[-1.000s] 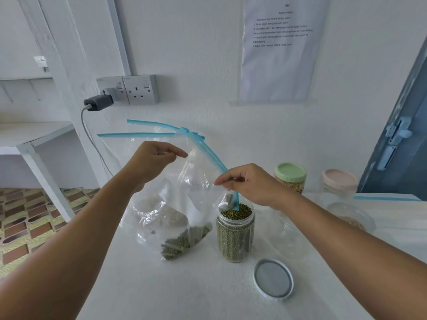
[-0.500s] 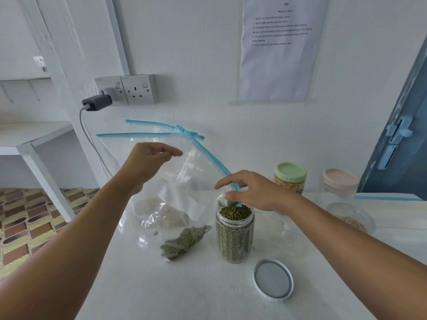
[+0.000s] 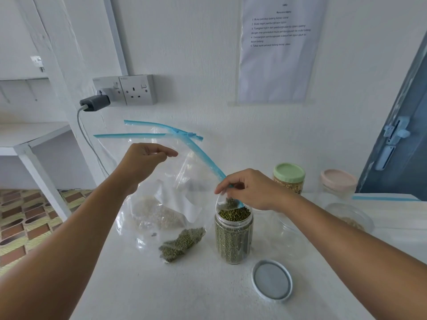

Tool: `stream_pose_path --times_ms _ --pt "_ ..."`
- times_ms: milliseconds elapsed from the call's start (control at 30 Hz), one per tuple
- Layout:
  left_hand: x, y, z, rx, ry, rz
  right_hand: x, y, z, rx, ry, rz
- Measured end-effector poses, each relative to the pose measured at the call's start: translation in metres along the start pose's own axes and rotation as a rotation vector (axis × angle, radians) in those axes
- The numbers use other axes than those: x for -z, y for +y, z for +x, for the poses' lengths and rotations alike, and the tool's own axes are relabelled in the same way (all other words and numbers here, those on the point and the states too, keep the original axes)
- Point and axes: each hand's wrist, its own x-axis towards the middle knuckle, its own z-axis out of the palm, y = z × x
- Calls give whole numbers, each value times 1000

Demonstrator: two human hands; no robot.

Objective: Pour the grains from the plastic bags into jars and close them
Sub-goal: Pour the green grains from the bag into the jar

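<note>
From the head camera, the left hand (image 3: 147, 158) pinches the upper film of a clear plastic bag (image 3: 166, 199) with curled fingers, holding it up over the white table (image 3: 161, 285). The right hand (image 3: 251, 189) grips the bag's blue zip edge (image 3: 203, 158) at its lower corner, right over the mouth of the open jar (image 3: 233, 236), which is filled to the brim with green grains (image 3: 234, 213). A small heap of the same grains (image 3: 182, 243) sits in the sagging bottom corner of the bag, just left of the jar. Behind that, seen through the film, lies a bag of pale grains (image 3: 159, 215). The jar's lid (image 3: 272, 281) lies flat on the table, near and to the right of the jar, apart from it. Farther right stand a green-lidded jar (image 3: 288, 179) and a pink-lidded jar (image 3: 338, 183) by the wall; clear containers in front of them are hard to make out. On the white wall hang a double socket (image 3: 136, 90) with a dark plug (image 3: 94, 103) in it, and a printed sheet (image 3: 277, 49) – too small to read. A white shelf (image 3: 27, 135) stands far left over patterned floor tiles (image 3: 30, 218), and a blue door (image 3: 399, 139) is at the right edge.
</note>
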Motion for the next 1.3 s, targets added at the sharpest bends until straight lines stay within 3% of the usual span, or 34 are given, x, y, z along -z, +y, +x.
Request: stream_pose_path --times_ms 333,700,967,1133,1300 --pt "12 -9 -3 -1 94 -76 8 -16 16 71 121 -10" --pt "28 -27 -9 -2 136 -196 15 -30 31 133 96 -221" --pt "38 -25 -18 31 -71 -117 10 -28 37 171 97 -231" --pt "42 -29 -20 31 37 -173 10 -19 30 119 36 -302" --pt "45 -39 -24 69 1 -192 5 -15 29 55 4 -294"
